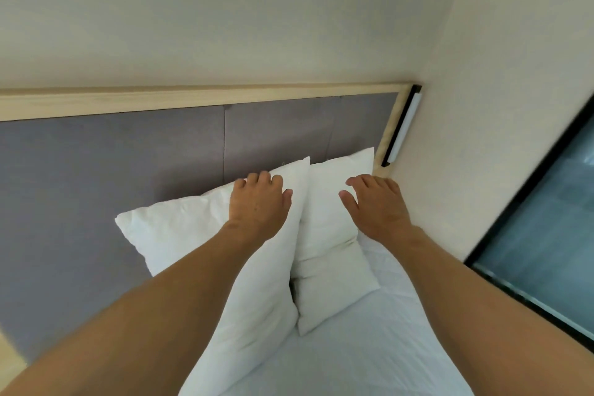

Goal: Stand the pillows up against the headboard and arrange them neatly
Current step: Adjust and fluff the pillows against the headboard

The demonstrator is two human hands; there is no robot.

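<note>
Two white pillows stand on end at the head of a bed, near its right-hand corner, as a person reaches in with both bare arms to settle them against the grey padded headboard (112,154). The left pillow (193,231) leans at a slant, its upper edge resting on the padding; the right pillow (331,251) stands straighter beside it, the two touching along a shared seam, with its far corner close to the pale wooden frame (390,125) and a wall light (405,128) just beyond.

The left hand (258,202) lies on the upper edge of the left pillow, fingers curled over the top and thumb on the near face, a loose hold rather than a tight pinch. The right hand (377,206) is flat and spread, fingers apart, laid on or just above the right pillow; whether it presses the cloth cannot be told from here.

Both pillows look light and soft: the cases crease and the filling sags toward the white bedsheet (369,347). Such things are likely to slump or topple if let go off balance, so the sound grip would be at the top corners or along the upper edge, with a flat palm to pat the face even. The slanted pillow appears to need squaring before the pair looks neat
</note>
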